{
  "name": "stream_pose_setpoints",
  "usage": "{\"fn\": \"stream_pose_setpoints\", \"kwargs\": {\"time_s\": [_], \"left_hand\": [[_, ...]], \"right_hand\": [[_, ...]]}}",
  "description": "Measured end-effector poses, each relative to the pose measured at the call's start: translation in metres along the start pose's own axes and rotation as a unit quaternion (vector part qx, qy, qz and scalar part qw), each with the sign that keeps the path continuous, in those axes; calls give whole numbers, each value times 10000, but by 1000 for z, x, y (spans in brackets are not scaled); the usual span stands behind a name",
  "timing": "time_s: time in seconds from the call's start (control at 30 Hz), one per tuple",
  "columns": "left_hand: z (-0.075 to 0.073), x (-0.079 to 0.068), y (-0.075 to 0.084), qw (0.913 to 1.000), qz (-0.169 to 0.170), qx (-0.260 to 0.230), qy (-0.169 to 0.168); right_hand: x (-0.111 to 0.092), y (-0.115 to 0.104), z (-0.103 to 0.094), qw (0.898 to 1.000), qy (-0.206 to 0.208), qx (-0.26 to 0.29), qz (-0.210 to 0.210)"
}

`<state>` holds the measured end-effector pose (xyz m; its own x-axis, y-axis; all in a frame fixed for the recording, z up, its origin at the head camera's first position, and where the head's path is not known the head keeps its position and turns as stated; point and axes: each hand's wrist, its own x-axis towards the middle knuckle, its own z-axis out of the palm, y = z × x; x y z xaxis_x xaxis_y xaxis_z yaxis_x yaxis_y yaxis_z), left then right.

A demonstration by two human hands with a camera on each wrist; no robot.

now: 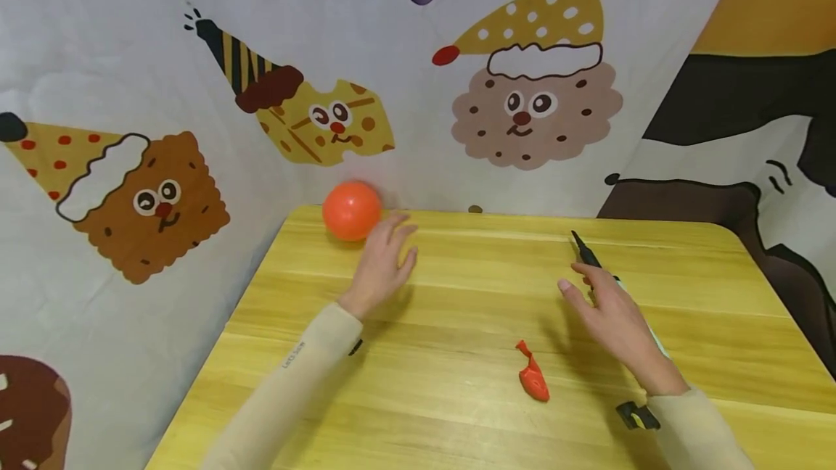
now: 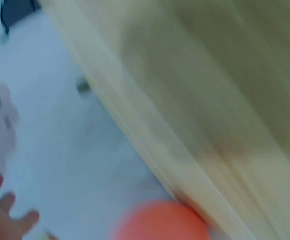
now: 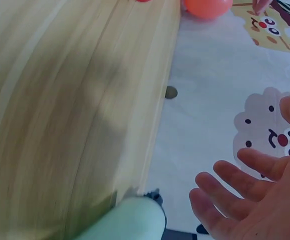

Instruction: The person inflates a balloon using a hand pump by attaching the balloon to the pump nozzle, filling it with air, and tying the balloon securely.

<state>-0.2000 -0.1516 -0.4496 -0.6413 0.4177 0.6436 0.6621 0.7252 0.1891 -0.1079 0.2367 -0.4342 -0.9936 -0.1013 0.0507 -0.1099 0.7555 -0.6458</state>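
A round, glossy orange-red balloon (image 1: 351, 210) sits at the table's far left corner, against the wall cloth. My left hand (image 1: 382, 263) hovers just right of it, fingers spread and loosely bent, holding nothing. In the left wrist view the balloon (image 2: 162, 222) is blurred at the bottom edge. Over on the right, my right hand (image 1: 614, 318) is held above a slim pump with a black nozzle (image 1: 588, 254) and a mint-green body (image 3: 130, 220), partly hidden by that hand. Its fingers are relaxed and grip nothing. A limp red balloon (image 1: 534, 379) lies between the hands, nearer me.
The wooden table (image 1: 457, 296) ends at a cloth wall (image 1: 418, 93) printed with cartoon biscuits and cheese, which rises directly behind and along the left side. A black strap piece (image 1: 638, 415) shows at the right wrist.
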Motion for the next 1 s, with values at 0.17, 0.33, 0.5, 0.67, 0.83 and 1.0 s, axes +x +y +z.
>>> {"fn": "stream_pose_setpoints", "kwargs": {"time_s": [0.17, 0.33, 0.5, 0.67, 0.83, 1.0], "left_hand": [[24, 2, 60, 9758, 1510, -19, -1583], [48, 3, 111, 9253, 2429, 395, -2886], [66, 4, 139, 8757, 2894, 656, -3809], [78, 1, 151, 8506, 3164, 637, -4152], [86, 1, 156, 8560, 3442, 384, -3839], [89, 2, 157, 8691, 3412, 260, -3573]], "right_hand": [[-7, 11, -9, 9983, 298, -486, -109], [-14, 28, -17, 9940, 625, -870, -205], [-22, 46, -22, 9913, 643, -1134, -202], [-28, 58, -23, 9899, 436, -1345, -81], [-32, 66, -22, 9899, 142, -1411, 75], [-34, 70, -21, 9904, 114, -1375, 111]]}}
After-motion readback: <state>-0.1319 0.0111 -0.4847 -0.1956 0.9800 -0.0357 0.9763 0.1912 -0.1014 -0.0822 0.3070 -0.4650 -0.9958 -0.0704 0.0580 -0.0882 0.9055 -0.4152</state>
